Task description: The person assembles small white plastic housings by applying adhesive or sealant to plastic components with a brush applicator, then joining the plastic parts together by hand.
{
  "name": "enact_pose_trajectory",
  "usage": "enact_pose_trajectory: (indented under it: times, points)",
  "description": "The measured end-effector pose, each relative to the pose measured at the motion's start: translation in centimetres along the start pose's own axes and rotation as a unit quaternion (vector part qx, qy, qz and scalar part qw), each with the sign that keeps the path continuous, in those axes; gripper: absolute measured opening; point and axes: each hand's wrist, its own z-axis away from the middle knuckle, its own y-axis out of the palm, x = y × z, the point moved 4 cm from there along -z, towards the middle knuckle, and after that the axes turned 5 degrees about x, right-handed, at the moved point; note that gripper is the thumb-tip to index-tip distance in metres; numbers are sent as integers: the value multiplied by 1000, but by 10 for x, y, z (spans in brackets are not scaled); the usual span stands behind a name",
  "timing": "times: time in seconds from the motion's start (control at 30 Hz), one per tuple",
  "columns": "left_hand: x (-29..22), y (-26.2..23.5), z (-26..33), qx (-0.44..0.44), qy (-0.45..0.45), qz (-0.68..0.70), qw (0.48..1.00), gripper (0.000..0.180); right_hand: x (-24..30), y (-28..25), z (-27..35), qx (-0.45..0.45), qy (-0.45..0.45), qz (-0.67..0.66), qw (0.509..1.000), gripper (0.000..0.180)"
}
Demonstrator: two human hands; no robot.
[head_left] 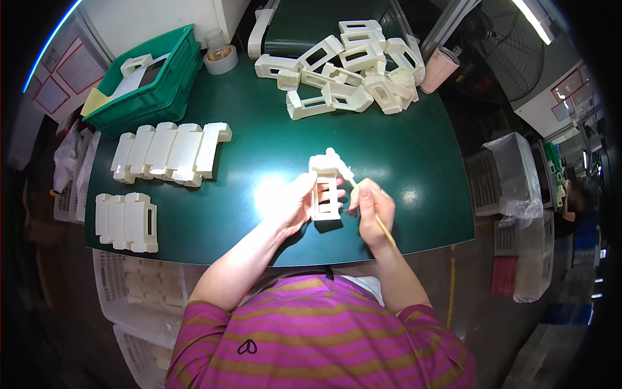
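My left hand grips a cream-white plastic frame with a long opening in it, held upright above the table. Some of its fingers show through the opening. My right hand is closed around a thin yellowish stick, which slants up to the left. At the stick's far end a lumpy white tip meets or overlaps the frame's upper right corner; whether they touch I cannot tell. What the white tip is made of is unclear.
On the green table, a pile of similar frames lies at the back. Two rows, one longer and one shorter, line the left side. Behind them stand a green crate, a tape roll and a pinkish cylinder.
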Motion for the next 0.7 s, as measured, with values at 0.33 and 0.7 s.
enact_pose_trajectory:
  times: [0.33, 0.7]
  points:
    - [-10, 2, 0, 41, 34, 79, 995, 60, -30, -26, 2, -99, 153, -193, 964, 41]
    - [-10, 1, 0, 30, 34, 18, 999, 60, -12, -24, 5, -86, 115, -187, 972, 42]
